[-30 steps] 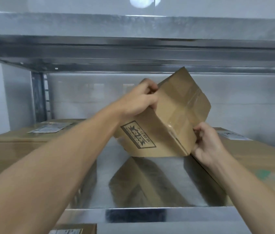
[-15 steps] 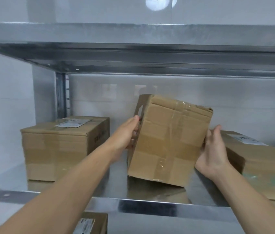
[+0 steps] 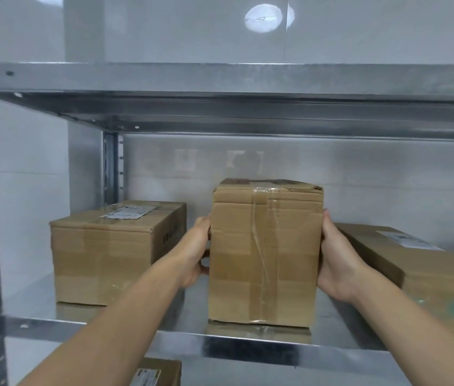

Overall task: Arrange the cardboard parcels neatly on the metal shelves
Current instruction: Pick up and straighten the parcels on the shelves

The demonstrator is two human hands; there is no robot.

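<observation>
Presses upright parcel [image 3: 264, 254] between left hand [image 3: 196, 252] and right hand [image 3: 337, 260], fingers laid flat along its sides, near shelf's front edge [image 3: 248, 347].

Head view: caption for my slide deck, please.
Left hand and right hand press the sides of an upright taped parcel standing on the metal shelf.

Shelf gaps [image 3: 192, 299] beside middle parcel [image 3: 264, 254]

Parcel at 3 o'clock [image 3: 429, 274]: right end cut off by the frame edge. Parcel at 6 o'clock [image 3: 161, 371]: cut off at the bottom, label unreadable. Label [image 3: 131, 212] on the 9 o'clock parcel [image 3: 103, 260]: print too small to read. Left hand [image 3: 195, 252] and right hand [image 3: 337, 257]: most fingers hidden behind the centre parcel [image 3: 264, 254]
</observation>
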